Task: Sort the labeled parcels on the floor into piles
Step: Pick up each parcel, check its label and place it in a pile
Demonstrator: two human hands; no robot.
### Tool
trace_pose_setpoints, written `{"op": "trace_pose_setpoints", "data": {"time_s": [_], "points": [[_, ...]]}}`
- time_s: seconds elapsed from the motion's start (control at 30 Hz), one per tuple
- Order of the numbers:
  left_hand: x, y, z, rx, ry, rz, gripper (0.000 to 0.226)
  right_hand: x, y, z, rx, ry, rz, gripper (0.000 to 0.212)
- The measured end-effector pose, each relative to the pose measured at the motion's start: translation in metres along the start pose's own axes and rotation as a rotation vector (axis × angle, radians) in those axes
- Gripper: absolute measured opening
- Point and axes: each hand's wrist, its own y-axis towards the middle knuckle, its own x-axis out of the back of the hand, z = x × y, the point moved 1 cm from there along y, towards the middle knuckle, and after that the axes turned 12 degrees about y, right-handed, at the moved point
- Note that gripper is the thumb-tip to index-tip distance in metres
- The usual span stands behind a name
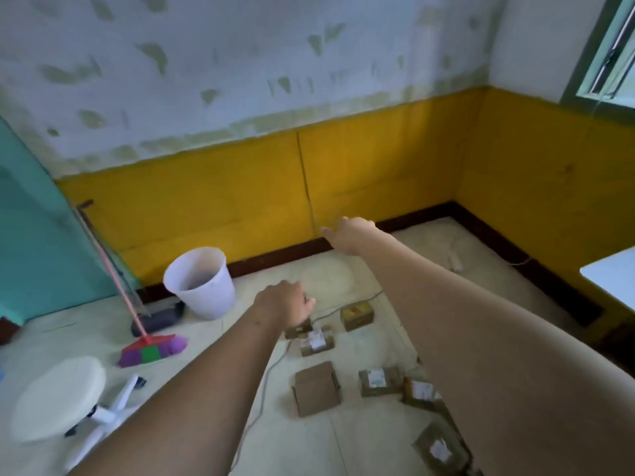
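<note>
Soft, even daylight fills the room, coming from the window at the upper right. Shadows are faint; a weak one sits inside the white bucket. No harsh glare shows. The whole view is slightly smeared with motion blur, strongest on the blotchy wall. Wide-angle distortion bends the wall lines and stretches the right forearm near the lower edge.

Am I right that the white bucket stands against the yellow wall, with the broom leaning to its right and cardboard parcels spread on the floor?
Not quite: in the head view the broom leans to the left of the white bucket, not the right. The rest holds: the bucket stands by the yellow wall, and cardboard parcels lie spread on the floor.
</note>
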Motion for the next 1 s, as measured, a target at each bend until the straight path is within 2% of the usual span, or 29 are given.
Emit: {"op": "trace_pose_setpoints", "data": {"time_s": [0.13, 0.27, 0.47, 0.6, 0.7, 0.87, 1.0], "points": [[0.014, 0.077, 0.053, 0.009, -0.059, 0.022, 0.059, 0.008, 0.083, 0.032, 0.018, 0.054, 0.006, 0.059], [0.024, 0.151, 0.104, 0.057, -0.091, 0.055, 0.058, 0.007, 0.157, 0.08, 0.054, 0.098, 0.029, 0.061], [0.001, 0.278, 0.152, -0.01, -0.093, 0.112, 0.055, -0.039, 0.29, 0.123, 0.018, 0.092, 0.012, 0.058], [-0.03, 0.394, 0.194, -0.096, -0.037, 0.194, 0.055, -0.099, 0.402, 0.142, -0.128, 0.095, 0.011, 0.068], [-0.062, 0.495, 0.23, -0.138, -0.081, 0.246, 0.052, -0.159, 0.49, 0.146, -0.23, 0.196, -0.035, 0.064], [-0.154, 0.616, 0.279, -0.176, -0.119, 0.522, 0.056, -0.284, 0.577, 0.134, -0.328, 0.194, 0.141, 0.063], [-0.253, 0.697, 0.297, -0.137, -0.149, 0.602, 0.048, -0.398, 0.609, 0.078, -0.508, 0.255, 0.204, 0.078]]}}
